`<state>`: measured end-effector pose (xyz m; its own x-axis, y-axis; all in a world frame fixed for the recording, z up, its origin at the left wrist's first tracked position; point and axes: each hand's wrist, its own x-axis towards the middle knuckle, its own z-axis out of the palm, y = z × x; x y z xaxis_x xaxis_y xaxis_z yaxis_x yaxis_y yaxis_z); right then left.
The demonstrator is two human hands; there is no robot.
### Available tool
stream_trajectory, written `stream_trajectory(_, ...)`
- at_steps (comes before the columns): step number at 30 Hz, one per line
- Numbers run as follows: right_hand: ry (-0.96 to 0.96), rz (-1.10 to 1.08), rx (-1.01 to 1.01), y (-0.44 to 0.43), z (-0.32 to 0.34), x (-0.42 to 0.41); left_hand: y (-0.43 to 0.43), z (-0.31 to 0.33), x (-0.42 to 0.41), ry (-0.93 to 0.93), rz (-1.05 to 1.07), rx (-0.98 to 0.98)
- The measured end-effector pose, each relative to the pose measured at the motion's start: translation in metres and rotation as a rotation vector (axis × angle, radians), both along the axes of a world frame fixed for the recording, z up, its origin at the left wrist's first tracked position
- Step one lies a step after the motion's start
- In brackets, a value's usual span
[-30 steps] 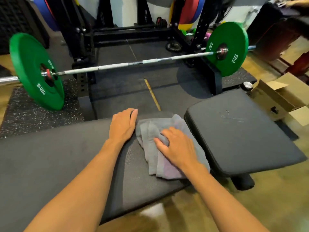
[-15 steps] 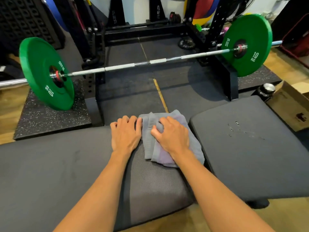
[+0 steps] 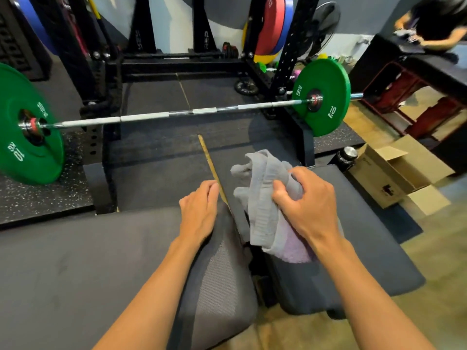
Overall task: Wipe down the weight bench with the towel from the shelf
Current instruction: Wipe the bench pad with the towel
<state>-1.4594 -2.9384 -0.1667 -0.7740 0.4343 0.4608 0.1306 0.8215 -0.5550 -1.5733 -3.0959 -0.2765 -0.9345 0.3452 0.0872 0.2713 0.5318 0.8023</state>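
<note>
The black weight bench lies across the foreground: its long back pad (image 3: pixel 83 261) on the left, its seat pad (image 3: pixel 366 236) on the right, with a gap between them. My right hand (image 3: pixel 307 205) grips a bunched grey towel (image 3: pixel 262 198) with a lilac underside, lifted over the gap and the seat pad's near edge. My left hand (image 3: pixel 199 210) rests flat on the back pad's far right end, fingers together and holding nothing.
A barbell (image 3: pixel 177 113) with green 10 kg plates (image 3: pixel 322 97) lies on the floor mat beyond the bench. Behind it stands a black rack (image 3: pixel 182 64). A metal bottle (image 3: pixel 347 157) and open cardboard box (image 3: pixel 394 170) sit right of the seat. Another person (image 3: pixel 434 18) stands far right.
My right hand has closed on the towel and lifted it off the back pad, carrying it right toward the seat pad. My left hand stays on the back pad.
</note>
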Motion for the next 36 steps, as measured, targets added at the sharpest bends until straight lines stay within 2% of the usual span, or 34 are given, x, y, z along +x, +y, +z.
stream_trajectory(2,-0.040,0.057,0.098,0.024,0.005,0.019,0.030,0.009,0.012,-0.106,-0.020,0.141)
stream_trajectory(4,-0.230,0.075,0.186,0.044,-0.013,0.036,0.051,0.010,0.023,-0.194,-0.030,0.198)
stream_trajectory(6,-0.524,0.044,0.195,0.055,-0.048,0.049,0.063,0.001,0.032,-0.173,-0.029,0.128)
stream_trajectory(8,-0.691,0.008,0.270,0.053,-0.083,0.056,0.072,-0.010,0.038,-0.047,-0.033,-0.050)
stream_trajectory(11,-0.546,-0.014,0.323,0.050,-0.106,0.058,0.089,-0.019,0.040,0.097,-0.097,-0.366)
stream_trajectory(13,-0.431,-0.008,0.334,0.054,-0.114,0.070,0.095,-0.017,0.037,0.105,-0.141,-0.443)
stream_trajectory(18,-0.364,0.086,0.287,0.057,-0.121,0.075,0.094,-0.019,0.022,-0.021,-0.092,-0.312)
stream_trajectory(23,-0.286,0.054,0.287,0.064,-0.130,-0.018,0.097,-0.031,0.021,-0.018,-0.005,-0.184)
stream_trajectory(26,-0.371,0.080,0.309,0.071,-0.129,-0.074,0.101,-0.034,0.022,-0.018,0.027,-0.258)
stream_trajectory(28,-0.432,0.105,0.318,0.072,-0.122,-0.082,0.099,-0.030,0.024,-0.075,0.009,-0.230)
stream_trajectory(32,-0.374,0.165,0.246,0.057,-0.113,-0.014,0.091,-0.022,0.019,-0.237,0.031,-0.021)
stream_trajectory(34,-0.334,0.182,0.226,0.050,-0.114,0.043,0.093,-0.020,0.018,-0.242,0.010,-0.039)
stream_trajectory(36,-0.313,0.178,0.220,0.045,-0.116,0.094,0.097,-0.022,0.019,-0.211,-0.032,-0.153)
